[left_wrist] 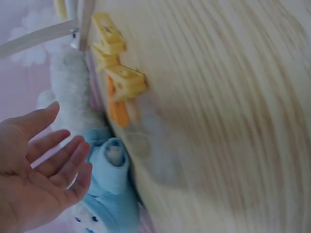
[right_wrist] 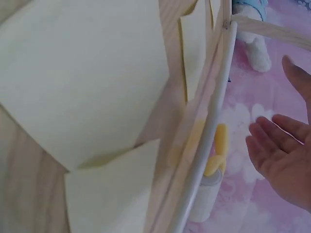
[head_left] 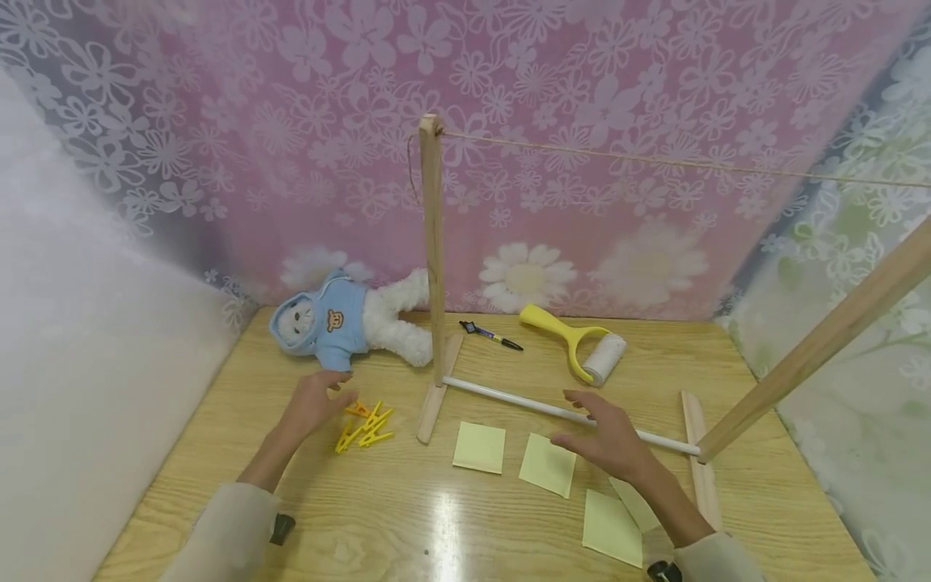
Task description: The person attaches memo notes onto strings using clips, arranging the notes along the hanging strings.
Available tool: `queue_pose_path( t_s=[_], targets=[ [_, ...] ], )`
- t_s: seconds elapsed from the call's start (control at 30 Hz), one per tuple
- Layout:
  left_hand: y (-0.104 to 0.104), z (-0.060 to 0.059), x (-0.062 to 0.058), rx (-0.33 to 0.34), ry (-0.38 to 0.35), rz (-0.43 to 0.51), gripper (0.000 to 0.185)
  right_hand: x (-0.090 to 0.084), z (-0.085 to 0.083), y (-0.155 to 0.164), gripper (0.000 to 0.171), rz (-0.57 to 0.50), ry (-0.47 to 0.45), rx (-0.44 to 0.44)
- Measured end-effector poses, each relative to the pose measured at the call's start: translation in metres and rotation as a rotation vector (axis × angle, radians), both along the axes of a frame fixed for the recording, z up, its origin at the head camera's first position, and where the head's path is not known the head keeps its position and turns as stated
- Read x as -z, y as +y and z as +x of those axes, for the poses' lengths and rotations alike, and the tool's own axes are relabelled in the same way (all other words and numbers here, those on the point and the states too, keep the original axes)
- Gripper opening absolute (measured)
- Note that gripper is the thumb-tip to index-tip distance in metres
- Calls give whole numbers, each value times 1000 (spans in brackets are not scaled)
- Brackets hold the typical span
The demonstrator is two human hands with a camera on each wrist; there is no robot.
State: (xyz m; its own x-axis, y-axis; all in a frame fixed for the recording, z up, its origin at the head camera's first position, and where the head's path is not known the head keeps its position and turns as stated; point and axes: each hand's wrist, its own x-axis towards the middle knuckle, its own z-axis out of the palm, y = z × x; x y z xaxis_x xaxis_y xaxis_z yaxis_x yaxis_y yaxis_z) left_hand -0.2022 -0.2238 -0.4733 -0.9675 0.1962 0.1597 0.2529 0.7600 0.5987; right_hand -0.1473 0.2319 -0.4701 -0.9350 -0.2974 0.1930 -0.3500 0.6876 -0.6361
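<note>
Nothing is held by either hand. The left hand (head_left: 316,402) is kept open w/ fingers straight and relaxed, hovering just beside a small heap of yellow and orange plastic clothes pegs (head_left: 365,426) lying on the light wooden table (head_left: 407,517); whether the fingertips touch the pegs cannot be told. In the left wrist view the left hand's palm is seen spread, w/ the pegs close by on the wood. The right hand (head_left: 607,440) is likewise open, fingers loosely extended, held over the thin white rod (head_left: 509,400) that forms the bottom bar of a wooden drying rack (head_left: 433,267); contact w/ the rod cannot be told. Four pale yellow square sticky notes (head_left: 479,446) lie flat on the table near the right hand, in front of the rod. Behind the left hand, a white plush toy in a light blue hoodie (head_left: 338,319) is laid on its back by the rack's upright. Further back, a black pen (head_left: 490,335) and a yellow-handled lint roller w/ white roll (head_left: 582,343) are seen. A thin string (head_left: 655,160) is stretched from the upright's top.
</note>
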Motion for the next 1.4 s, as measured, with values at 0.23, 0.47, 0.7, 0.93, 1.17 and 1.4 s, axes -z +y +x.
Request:
queue_pose_path(
  t_s=[0.23,0.47,0.7,0.93,1.17,1.4],
  targets=[
    [-6,-9,12,77,-122,-27,33,16,5,-4,66,37,-171,-30],
    [-14,-16,27,236,-41,-107,32,32,5,-7,60,176,-147,6],
    [-19,-21,38,272,6,-134,32,38,6,-14,57,218,-113,14],
    [-17,-24,38,257,23,-173,29,36,4,-16,54,211,-191,37],
    [-19,-22,34,220,-33,-177,26,36,4,-15,49,236,-177,38],
    [-19,-24,25,201,-52,-171,21,38,1,-12,48,199,-234,26]
  ],
)
